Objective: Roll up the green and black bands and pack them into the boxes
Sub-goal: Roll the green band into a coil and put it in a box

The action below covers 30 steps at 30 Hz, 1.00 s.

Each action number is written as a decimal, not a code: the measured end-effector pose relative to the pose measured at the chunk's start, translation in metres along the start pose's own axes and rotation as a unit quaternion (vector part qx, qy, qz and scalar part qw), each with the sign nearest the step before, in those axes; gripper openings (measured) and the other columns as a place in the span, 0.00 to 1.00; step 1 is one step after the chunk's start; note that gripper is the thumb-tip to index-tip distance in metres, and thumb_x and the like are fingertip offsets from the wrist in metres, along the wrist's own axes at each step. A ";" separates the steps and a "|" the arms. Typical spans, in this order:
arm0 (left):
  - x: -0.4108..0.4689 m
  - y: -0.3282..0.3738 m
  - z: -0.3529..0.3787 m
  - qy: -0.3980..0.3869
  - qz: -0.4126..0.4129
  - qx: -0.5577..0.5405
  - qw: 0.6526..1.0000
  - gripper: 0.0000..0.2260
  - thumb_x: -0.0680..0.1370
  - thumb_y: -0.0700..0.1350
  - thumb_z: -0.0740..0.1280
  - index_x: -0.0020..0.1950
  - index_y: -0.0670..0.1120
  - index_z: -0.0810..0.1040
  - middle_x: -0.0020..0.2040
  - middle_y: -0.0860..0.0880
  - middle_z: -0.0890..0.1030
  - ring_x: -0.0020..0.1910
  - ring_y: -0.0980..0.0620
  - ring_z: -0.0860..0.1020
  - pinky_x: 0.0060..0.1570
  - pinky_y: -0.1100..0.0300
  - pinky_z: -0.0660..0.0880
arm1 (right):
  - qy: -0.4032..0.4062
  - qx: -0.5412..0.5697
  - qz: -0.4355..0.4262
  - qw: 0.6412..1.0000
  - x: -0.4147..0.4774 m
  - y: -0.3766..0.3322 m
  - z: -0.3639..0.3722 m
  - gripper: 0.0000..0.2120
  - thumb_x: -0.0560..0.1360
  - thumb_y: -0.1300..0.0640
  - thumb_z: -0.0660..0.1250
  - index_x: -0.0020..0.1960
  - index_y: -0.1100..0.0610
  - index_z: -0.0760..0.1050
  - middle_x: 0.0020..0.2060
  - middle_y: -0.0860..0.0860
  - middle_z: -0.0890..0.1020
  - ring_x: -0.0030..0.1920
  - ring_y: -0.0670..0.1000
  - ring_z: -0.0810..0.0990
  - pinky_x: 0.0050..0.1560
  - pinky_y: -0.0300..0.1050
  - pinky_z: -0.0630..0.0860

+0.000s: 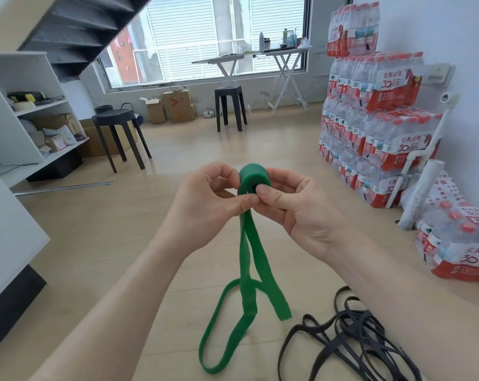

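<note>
Rolling up the green band (253, 178), raised in the air over the floor (95, 229): pinched from one side with the left hand (205, 207) and from the other with the right hand (296, 213), thumb at the core. Keep each turn tight and the edges level; straighten the hanging tail first, since twisted and looped on the floor below. Beware of the black band (351, 336), heaped just beside the tail end. Cardboard boxes (177, 105) only far away, by the wall.
</note>
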<state>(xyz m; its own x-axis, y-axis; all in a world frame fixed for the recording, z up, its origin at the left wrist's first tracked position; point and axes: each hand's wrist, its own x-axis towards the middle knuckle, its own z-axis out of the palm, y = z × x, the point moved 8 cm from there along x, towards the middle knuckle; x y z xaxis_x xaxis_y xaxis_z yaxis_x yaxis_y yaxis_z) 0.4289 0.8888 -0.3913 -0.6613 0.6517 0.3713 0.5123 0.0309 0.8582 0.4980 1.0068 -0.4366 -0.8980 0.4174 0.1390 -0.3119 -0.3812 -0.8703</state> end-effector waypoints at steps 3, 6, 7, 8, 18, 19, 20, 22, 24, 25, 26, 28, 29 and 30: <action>-0.001 0.005 -0.004 0.016 0.019 0.059 0.998 0.12 0.67 0.37 0.77 0.41 0.41 0.75 0.35 0.53 0.83 0.30 0.50 0.79 0.37 0.55 0.80 | -0.012 -0.129 0.008 0.991 -0.001 -0.001 -0.002 0.20 0.63 0.56 0.75 0.54 0.56 0.79 0.45 0.49 0.85 0.44 0.45 0.82 0.41 0.38 0.76; -0.003 0.013 -0.002 -0.002 0.060 0.179 0.982 0.11 0.67 0.38 0.77 0.41 0.44 0.76 0.34 0.49 0.82 0.32 0.46 0.79 0.38 0.47 0.79 | -0.052 -0.295 0.003 0.954 -0.003 -0.013 0.008 0.15 0.69 0.65 0.74 0.54 0.56 0.80 0.47 0.51 0.85 0.43 0.45 0.81 0.42 0.36 0.76; -0.003 0.016 0.000 -0.015 0.083 0.237 0.968 0.10 0.67 0.39 0.76 0.40 0.46 0.76 0.33 0.48 0.81 0.32 0.46 0.79 0.38 0.47 0.79 | -0.059 -0.371 -0.017 0.926 -0.005 -0.019 0.014 0.15 0.69 0.65 0.73 0.54 0.55 0.80 0.47 0.50 0.85 0.43 0.45 0.82 0.43 0.35 0.76; -0.004 0.019 0.004 -0.028 0.102 0.286 0.952 0.10 0.67 0.40 0.76 0.40 0.47 0.76 0.32 0.49 0.80 0.33 0.46 0.78 0.37 0.48 0.78 | -0.062 -0.454 -0.046 0.888 -0.007 -0.026 0.021 0.14 0.69 0.63 0.73 0.53 0.52 0.80 0.46 0.48 0.84 0.42 0.44 0.81 0.42 0.33 0.75; 0.000 0.003 0.005 -0.036 0.016 0.123 0.992 0.09 0.67 0.34 0.76 0.40 0.43 0.78 0.32 0.49 0.80 0.30 0.52 0.76 0.37 0.54 0.77 | -0.014 -0.491 -0.082 0.867 -0.009 -0.039 0.015 0.16 0.65 0.58 0.79 0.51 0.55 0.82 0.45 0.49 0.85 0.42 0.45 0.83 0.42 0.29 0.75; 0.001 0.000 0.004 -0.032 -0.001 0.071 0.997 0.09 0.67 0.32 0.75 0.41 0.41 0.78 0.33 0.48 0.81 0.31 0.52 0.75 0.38 0.53 0.78 | -0.002 -0.462 -0.077 0.883 -0.007 -0.038 0.011 0.17 0.64 0.59 0.79 0.52 0.56 0.81 0.46 0.51 0.84 0.43 0.48 0.84 0.46 0.36 0.79; 0.002 -0.002 0.005 -0.034 -0.012 0.035 0.999 0.09 0.67 0.31 0.75 0.41 0.40 0.78 0.35 0.47 0.81 0.32 0.51 0.75 0.40 0.52 0.78 | 0.006 -0.433 -0.072 0.899 -0.005 -0.038 0.007 0.18 0.64 0.60 0.79 0.52 0.58 0.81 0.46 0.53 0.84 0.42 0.52 0.85 0.47 0.41 0.81; 0.002 -0.004 0.007 -0.043 -0.021 0.002 0.999 0.10 0.67 0.30 0.74 0.43 0.39 0.78 0.36 0.45 0.81 0.34 0.49 0.75 0.43 0.51 0.79 | 0.009 -0.380 -0.059 0.923 -0.004 -0.037 0.006 0.18 0.64 0.64 0.78 0.52 0.62 0.80 0.47 0.57 0.83 0.40 0.57 0.85 0.45 0.46 0.82; 0.003 -0.005 0.008 -0.048 -0.019 0.002 0.999 0.11 0.67 0.31 0.75 0.43 0.39 0.77 0.35 0.46 0.81 0.34 0.49 0.74 0.42 0.51 0.79 | 0.006 -0.353 -0.054 0.934 -0.005 -0.036 0.006 0.17 0.64 0.66 0.78 0.52 0.64 0.79 0.47 0.59 0.83 0.39 0.59 0.85 0.43 0.46 0.83; 0.003 -0.005 0.009 -0.049 -0.019 0.004 0.999 0.11 0.66 0.32 0.75 0.43 0.40 0.76 0.34 0.48 0.81 0.33 0.48 0.74 0.42 0.51 0.78 | 0.004 -0.346 -0.051 0.937 -0.006 -0.035 0.006 0.17 0.65 0.67 0.77 0.52 0.64 0.79 0.47 0.60 0.83 0.40 0.60 0.85 0.42 0.46 0.83; 0.003 -0.006 0.009 -0.050 -0.020 0.008 0.999 0.12 0.67 0.33 0.76 0.44 0.40 0.76 0.34 0.49 0.81 0.33 0.48 0.74 0.42 0.50 0.78 | 0.001 -0.338 -0.048 0.940 -0.006 -0.034 0.006 0.17 0.65 0.67 0.77 0.52 0.65 0.79 0.48 0.60 0.82 0.40 0.60 0.85 0.42 0.46 0.83; 0.004 -0.006 0.009 -0.056 -0.016 0.021 0.998 0.12 0.68 0.35 0.76 0.44 0.42 0.75 0.35 0.51 0.83 0.33 0.48 0.75 0.42 0.50 0.78 | -0.005 -0.313 -0.040 0.949 -0.005 -0.032 0.005 0.16 0.65 0.68 0.76 0.52 0.66 0.78 0.48 0.62 0.82 0.41 0.60 0.85 0.43 0.47 0.83; 0.004 -0.005 0.010 -0.059 -0.009 0.032 0.998 0.11 0.68 0.36 0.75 0.44 0.43 0.74 0.35 0.52 0.83 0.33 0.48 0.75 0.41 0.50 0.78 | -0.008 -0.293 -0.034 0.956 -0.005 -0.031 0.005 0.16 0.66 0.68 0.76 0.52 0.67 0.78 0.48 0.62 0.82 0.41 0.60 0.85 0.43 0.48 0.83; 0.004 -0.003 0.010 -0.061 -0.002 0.041 0.997 0.11 0.69 0.36 0.75 0.44 0.43 0.74 0.36 0.51 0.84 0.32 0.47 0.75 0.41 0.51 0.77 | -0.012 -0.269 -0.026 0.963 -0.005 -0.030 0.005 0.17 0.66 0.69 0.75 0.53 0.69 0.77 0.48 0.63 0.81 0.42 0.61 0.85 0.44 0.50 0.83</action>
<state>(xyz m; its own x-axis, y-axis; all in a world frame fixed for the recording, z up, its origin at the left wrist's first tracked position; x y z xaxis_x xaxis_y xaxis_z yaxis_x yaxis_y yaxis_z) 0.4299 0.8986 -0.3959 -0.5942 0.7391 0.3172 0.5562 0.0927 0.8259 0.5104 1.0122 -0.4091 -0.8943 0.4030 0.1943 -0.1565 0.1249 -0.9797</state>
